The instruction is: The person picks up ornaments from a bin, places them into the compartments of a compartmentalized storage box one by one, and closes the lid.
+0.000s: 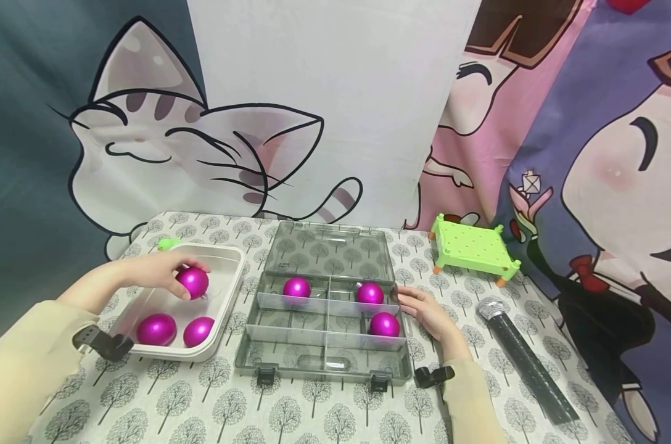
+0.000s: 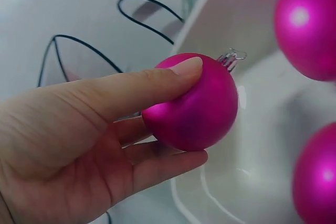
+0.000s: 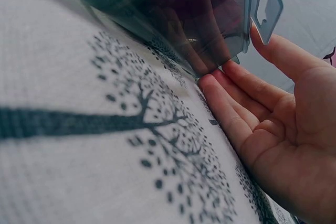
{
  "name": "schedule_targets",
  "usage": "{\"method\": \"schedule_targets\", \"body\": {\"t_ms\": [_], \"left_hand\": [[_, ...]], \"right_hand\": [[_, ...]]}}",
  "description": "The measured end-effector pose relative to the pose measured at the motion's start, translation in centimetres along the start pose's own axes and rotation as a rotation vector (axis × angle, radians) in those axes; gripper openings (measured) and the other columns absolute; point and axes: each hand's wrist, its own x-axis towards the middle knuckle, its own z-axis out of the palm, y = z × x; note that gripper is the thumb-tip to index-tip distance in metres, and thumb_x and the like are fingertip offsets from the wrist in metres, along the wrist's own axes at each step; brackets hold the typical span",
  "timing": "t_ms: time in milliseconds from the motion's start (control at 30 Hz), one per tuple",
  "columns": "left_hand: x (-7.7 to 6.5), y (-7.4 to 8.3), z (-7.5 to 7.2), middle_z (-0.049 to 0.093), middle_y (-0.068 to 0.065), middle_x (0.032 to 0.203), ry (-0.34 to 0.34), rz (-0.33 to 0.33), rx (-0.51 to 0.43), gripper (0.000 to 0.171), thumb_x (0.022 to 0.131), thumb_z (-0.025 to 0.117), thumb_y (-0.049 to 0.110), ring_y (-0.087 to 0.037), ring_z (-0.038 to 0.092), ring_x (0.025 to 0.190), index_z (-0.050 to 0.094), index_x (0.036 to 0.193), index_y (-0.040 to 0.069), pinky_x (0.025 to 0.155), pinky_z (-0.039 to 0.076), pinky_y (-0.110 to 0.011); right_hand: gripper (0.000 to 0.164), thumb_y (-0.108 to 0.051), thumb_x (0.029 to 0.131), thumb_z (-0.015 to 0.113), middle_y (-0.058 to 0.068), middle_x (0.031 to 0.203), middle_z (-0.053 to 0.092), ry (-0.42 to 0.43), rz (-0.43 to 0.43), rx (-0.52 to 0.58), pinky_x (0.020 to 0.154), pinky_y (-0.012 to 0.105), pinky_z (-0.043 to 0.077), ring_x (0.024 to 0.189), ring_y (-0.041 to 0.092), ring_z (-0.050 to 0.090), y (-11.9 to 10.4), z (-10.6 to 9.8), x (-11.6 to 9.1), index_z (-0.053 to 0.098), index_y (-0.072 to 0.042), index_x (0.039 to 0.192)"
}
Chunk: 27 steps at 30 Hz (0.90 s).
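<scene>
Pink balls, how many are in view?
6: one pink ball in the left hand, two in the white tray, three in the divided box, in its back-left, back-right and middle-right compartments.

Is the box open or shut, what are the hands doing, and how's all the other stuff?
Clear gray box: open, three pink balls inside
White tray: holding two more balls
Last ball: held
Left hand: gripping that ball
Right hand: touching the box's right side
Green plastic stand: upright
Microphone: lying down; on or off, can't tell
</scene>
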Motion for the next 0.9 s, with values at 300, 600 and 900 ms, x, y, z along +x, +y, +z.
{"method": "schedule_targets", "body": {"t_ms": [300,600,900], "left_hand": [[0.2,2.9,-0.7,0.063,-0.022,0.126,0.153,0.051,0.06,0.059,0.076,0.082,0.023,-0.034,0.063,0.109,0.06,0.127,0.002,0.089,0.053,-0.04],[2.7,5.4,0.1,0.058,-0.021,0.134,0.272,0.115,0.001,0.062,0.08,0.08,0.022,-0.037,0.063,0.111,0.056,0.135,0.008,0.091,0.055,-0.049],[6.4,7.8,2.7,0.06,-0.021,0.13,0.355,0.179,-0.137,0.064,0.076,0.081,0.009,-0.038,0.06,0.115,0.054,0.134,0.002,0.089,0.058,-0.04]], "right_hand": [[0.054,-0.011,0.1,0.049,0.032,0.149,0.036,0.009,-0.005,-0.007,0.098,0.016,0.047,0.105,0.0,0.062,-0.1,0.0,0.0,0.031,0.014,0.144],[0.055,-0.017,0.1,0.049,0.028,0.152,0.034,0.03,0.042,-0.037,0.099,0.016,0.046,0.121,0.016,0.057,-0.4,0.1,0.0,0.032,0.01,0.146],[0.054,-0.015,0.1,0.048,0.028,0.151,0.035,0.025,0.043,-0.039,0.099,0.017,0.046,0.123,0.019,0.056,-0.4,0.3,-0.1,0.032,0.011,0.145]]}}
